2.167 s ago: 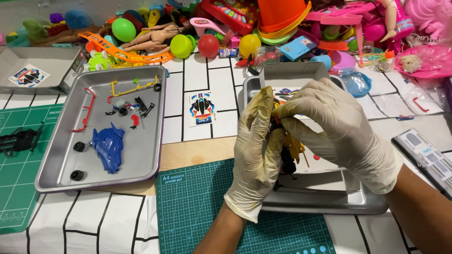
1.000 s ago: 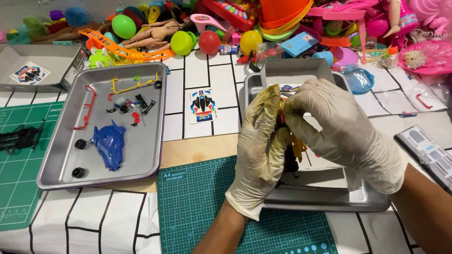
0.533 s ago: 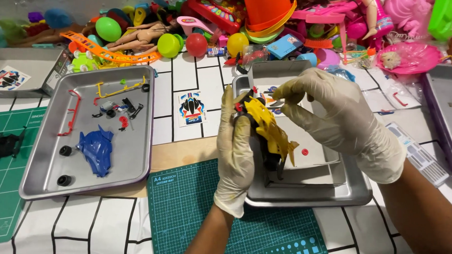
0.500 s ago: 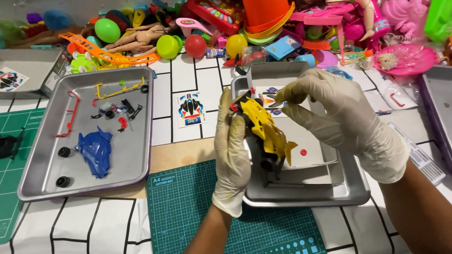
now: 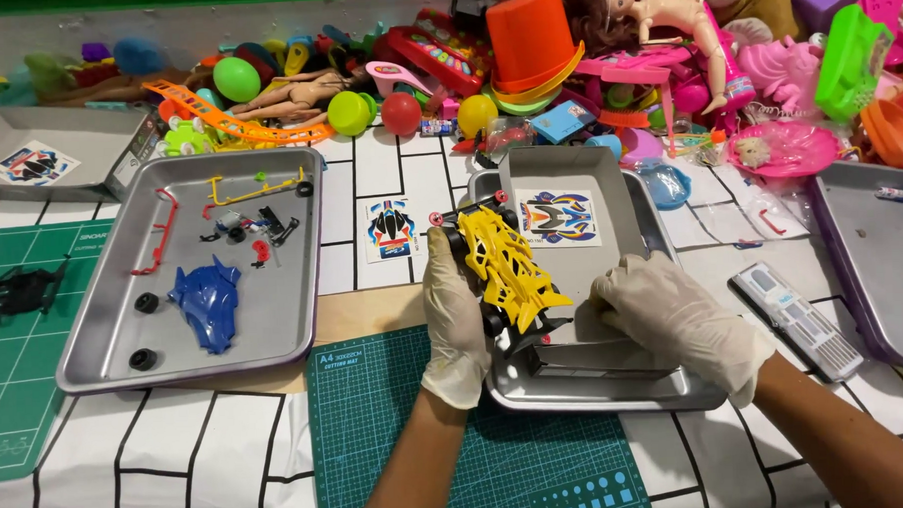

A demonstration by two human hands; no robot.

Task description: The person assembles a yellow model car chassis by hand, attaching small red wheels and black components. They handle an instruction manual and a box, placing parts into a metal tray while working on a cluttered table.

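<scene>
My left hand (image 5: 454, 319), in a white glove, grips a yellow toy race car (image 5: 507, 267) with black wheels, held tilted above the left rim of a steel tray (image 5: 616, 388). My gloved right hand (image 5: 679, 321) rests palm down on the tray's floor, just right of the car, and holds nothing. A sticker sheet (image 5: 558, 217) lies at the far end of that tray.
A second steel tray (image 5: 104, 336) at left holds a blue car body (image 5: 205, 305), small black wheels and red and yellow parts. Green cutting mats (image 5: 397, 426) lie in front. A heap of bright toys (image 5: 524, 41) fills the back edge. Another tray (image 5: 872, 259) sits at right.
My right hand has let go of the yellow car and dropped onto the tray floor. The car now rests in my left hand alone.
</scene>
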